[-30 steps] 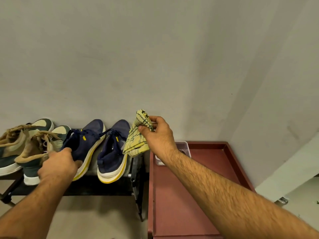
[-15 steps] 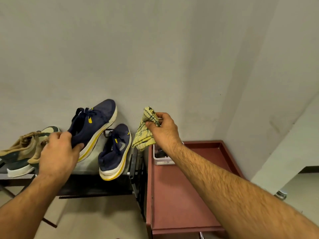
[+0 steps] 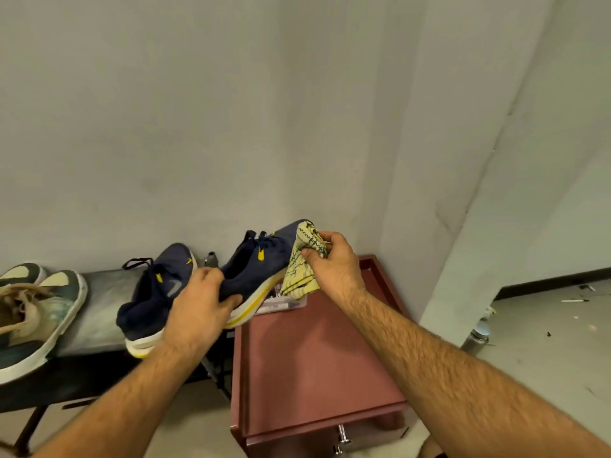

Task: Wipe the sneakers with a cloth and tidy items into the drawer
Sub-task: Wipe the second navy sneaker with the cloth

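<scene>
My left hand (image 3: 198,302) grips the heel of a navy sneaker (image 3: 258,269) with a yellow and white sole, holding it lifted above the edge of the red cabinet (image 3: 314,365). In my right hand (image 3: 334,262) is a bunched yellow checked cloth (image 3: 299,266), pressed against the toe of that sneaker. The second navy sneaker (image 3: 148,299) lies on the dark shoe rack (image 3: 96,319) to the left. A drawer front with a metal handle (image 3: 342,438) shows at the cabinet's lower edge.
A pair of green and beige sneakers (image 3: 29,309) sits at the rack's left end. A small clear box (image 3: 284,302) stands on the cabinet behind the cloth. A grey wall rises close behind. At the right, bare floor holds a small bottle (image 3: 477,335).
My left hand lifted the navy sneaker off the rack and carried it right, over the cabinet edge. My right hand brought the cloth against its toe. The camera has shifted right.
</scene>
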